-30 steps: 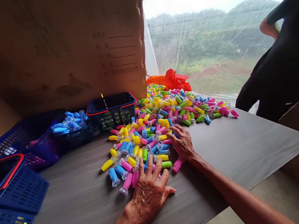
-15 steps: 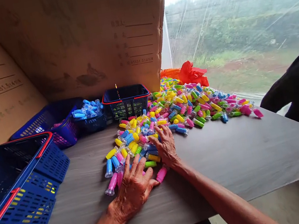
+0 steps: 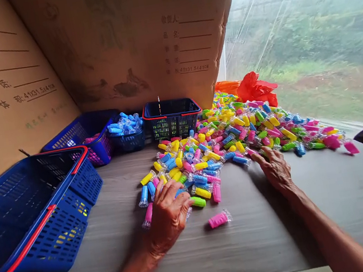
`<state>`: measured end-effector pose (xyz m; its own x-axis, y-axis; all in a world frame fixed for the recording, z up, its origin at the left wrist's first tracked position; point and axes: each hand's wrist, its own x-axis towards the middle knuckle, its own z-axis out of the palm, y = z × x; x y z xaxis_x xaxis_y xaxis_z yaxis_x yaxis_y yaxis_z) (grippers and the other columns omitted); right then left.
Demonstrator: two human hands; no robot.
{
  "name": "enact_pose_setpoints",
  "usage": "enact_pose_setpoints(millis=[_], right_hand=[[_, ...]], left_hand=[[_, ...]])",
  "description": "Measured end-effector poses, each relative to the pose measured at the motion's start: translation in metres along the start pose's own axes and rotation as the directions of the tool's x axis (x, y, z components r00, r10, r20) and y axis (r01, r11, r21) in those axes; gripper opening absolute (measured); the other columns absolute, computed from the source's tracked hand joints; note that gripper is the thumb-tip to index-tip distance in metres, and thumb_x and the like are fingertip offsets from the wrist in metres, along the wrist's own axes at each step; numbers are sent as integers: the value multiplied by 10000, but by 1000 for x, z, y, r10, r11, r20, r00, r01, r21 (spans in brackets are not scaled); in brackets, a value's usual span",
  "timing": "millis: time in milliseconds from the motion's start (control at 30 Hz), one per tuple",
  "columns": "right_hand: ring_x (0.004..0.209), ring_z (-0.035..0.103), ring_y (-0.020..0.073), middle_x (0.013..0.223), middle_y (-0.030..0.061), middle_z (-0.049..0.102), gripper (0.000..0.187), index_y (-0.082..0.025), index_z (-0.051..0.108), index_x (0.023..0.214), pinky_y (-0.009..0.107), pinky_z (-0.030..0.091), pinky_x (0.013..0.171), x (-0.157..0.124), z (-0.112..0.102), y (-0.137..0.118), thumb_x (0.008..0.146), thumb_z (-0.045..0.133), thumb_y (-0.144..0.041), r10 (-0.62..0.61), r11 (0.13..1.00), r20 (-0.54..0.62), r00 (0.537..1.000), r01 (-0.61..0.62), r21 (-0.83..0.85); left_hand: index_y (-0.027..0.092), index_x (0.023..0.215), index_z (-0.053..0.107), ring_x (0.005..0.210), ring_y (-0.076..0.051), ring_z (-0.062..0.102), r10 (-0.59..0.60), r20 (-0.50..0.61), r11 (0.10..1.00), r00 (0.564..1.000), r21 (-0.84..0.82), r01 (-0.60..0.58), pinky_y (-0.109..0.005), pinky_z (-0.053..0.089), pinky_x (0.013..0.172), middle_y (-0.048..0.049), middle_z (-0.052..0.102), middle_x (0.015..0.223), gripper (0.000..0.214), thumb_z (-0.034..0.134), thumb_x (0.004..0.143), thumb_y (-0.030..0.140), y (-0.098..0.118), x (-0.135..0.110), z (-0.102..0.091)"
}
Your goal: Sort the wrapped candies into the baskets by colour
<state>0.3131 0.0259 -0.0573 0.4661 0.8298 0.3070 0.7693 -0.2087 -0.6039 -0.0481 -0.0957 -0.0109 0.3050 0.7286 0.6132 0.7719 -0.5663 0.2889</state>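
Note:
A big heap of small coloured plastic pieces [image 3: 236, 134], pink, blue, yellow and green, lies spread over the grey table [image 3: 286, 229]. My left hand [image 3: 168, 214] rests at the near edge of the heap with its fingers curled over a few pieces; what they hold is hidden. My right hand [image 3: 276, 169] lies flat on the table at the heap's near right edge, fingers stretched toward the pieces. One pink piece [image 3: 218, 219] lies alone between my hands.
A large blue basket [image 3: 26, 220] stands at the left. Behind it are a smaller blue basket [image 3: 81, 135], a small basket of blue pieces [image 3: 127, 130] and a dark basket [image 3: 171, 117]. Cardboard boxes [image 3: 118, 40] wall the back. An orange bag [image 3: 253, 88] lies beyond the heap.
My right hand has moved right, away from my left, to the heap's edge. My left hand's fingers have curled in. A pink piece now lies alone. The view has swung left.

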Motion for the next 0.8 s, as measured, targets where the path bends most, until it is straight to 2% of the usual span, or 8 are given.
enact_pose_setpoints(millis=[200,367,433,500,567,600,700,800], right_hand=[[1330,420,329,1435,148,485,657,-219,557,1325,537,286,1101,-30,16,-37,843,411,-641,-136,990,142,980,128,64],[1325,429,313,1428,90,504,534,-284,541,1343,529,373,1064,-102,-30,-73,895,469,-566,-377,910,178,909,329,251],[1215,530,279,1343,85,561,417,-312,575,1300,453,475,967,-139,-53,-77,909,549,-456,-600,787,168,782,538,302],[991,632,219,1202,83,625,336,-314,616,1233,346,545,788,-169,-66,-76,898,612,-316,-785,613,176,594,704,359],[836,644,181,1085,79,657,293,-291,637,1181,297,543,665,-185,-66,-73,899,604,-218,-853,520,184,489,764,383],[820,640,180,1059,80,663,270,-279,643,1158,298,542,655,-187,-62,-73,908,583,-198,-854,519,195,482,768,376],[882,627,217,1070,84,667,209,-261,665,1092,353,545,708,-179,-45,-80,935,534,-218,-813,582,210,543,758,294],[914,614,233,1045,75,668,180,-260,673,1033,374,528,726,-170,-35,-94,947,518,-231,-768,640,167,618,729,243]], left_hand=[[193,830,702,983,-199,597,-67,-103,998,992,-15,66,-426,416,1021,-58,680,974,239,498,951,224,-6,7,-3],[185,855,711,957,-187,599,-159,-230,986,960,9,165,-365,430,967,-51,685,954,232,505,945,240,-20,12,-30],[181,858,712,914,-181,604,-273,-262,958,926,13,286,-330,446,906,-46,683,922,249,497,942,273,-33,8,-47],[180,841,705,866,-173,614,-402,-242,911,883,-15,411,-296,454,849,-34,680,876,259,493,926,301,-50,-2,-61],[188,832,695,828,-166,620,-526,-176,849,832,-55,525,-270,454,807,-21,685,858,248,499,896,325,-63,-16,-67],[193,840,693,807,-164,618,-589,-136,808,797,-75,584,-261,452,782,-15,687,846,243,502,881,339,-68,-22,-69],[203,870,689,704,-158,594,-737,-14,671,676,-133,729,-246,434,675,8,660,735,257,514,843,389,-70,-35,-66],[206,844,685,634,-150,563,-783,30,609,621,-163,776,-239,405,621,25,610,636,270,525,816,422,-62,-38,-62]])
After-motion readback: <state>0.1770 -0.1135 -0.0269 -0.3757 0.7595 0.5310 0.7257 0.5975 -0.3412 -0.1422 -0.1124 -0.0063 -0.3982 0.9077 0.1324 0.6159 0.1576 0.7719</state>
